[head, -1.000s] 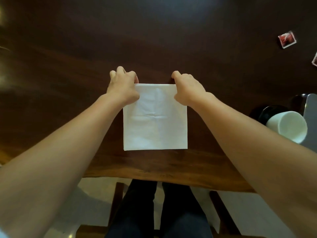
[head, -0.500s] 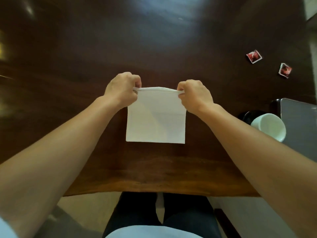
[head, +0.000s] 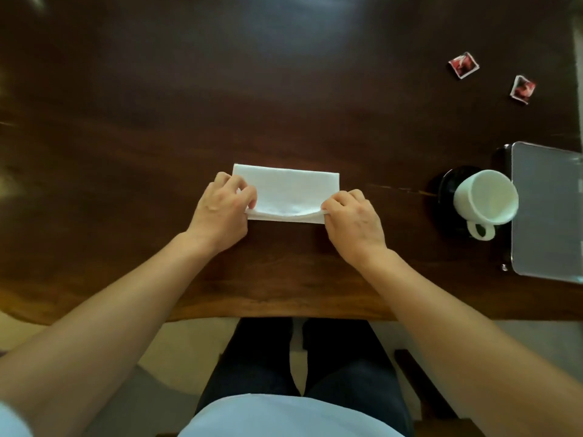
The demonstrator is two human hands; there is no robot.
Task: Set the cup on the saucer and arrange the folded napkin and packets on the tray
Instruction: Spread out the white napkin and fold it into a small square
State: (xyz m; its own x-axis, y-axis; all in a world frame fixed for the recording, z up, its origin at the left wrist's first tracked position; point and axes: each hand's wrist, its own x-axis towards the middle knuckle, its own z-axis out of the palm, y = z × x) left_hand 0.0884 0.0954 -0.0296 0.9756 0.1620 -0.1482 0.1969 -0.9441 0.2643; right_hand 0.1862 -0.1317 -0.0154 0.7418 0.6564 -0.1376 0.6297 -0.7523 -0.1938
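Observation:
A white napkin (head: pixel 291 192) lies folded in half on the dark wooden table (head: pixel 220 89), its near edges still slightly raised. My left hand (head: pixel 222 212) pinches its near left corner and my right hand (head: pixel 353 220) pinches its near right corner. At the right a white cup (head: pixel 485 201) stands on a black saucer (head: pixel 446 189), handle toward me. A grey tray (head: pixel 545 212) lies just right of the cup, partly cut off by the frame edge. Two red and white packets (head: pixel 463 65) (head: pixel 522 89) lie on the table at the far right.
The table's front edge runs just below my wrists, with my legs under it. A chair's wooden frame shows at the lower right.
My hands lifted the napkin's far edge and brought it toward me, folding the square in half. The view also tilted, bringing the tray and both packets into sight.

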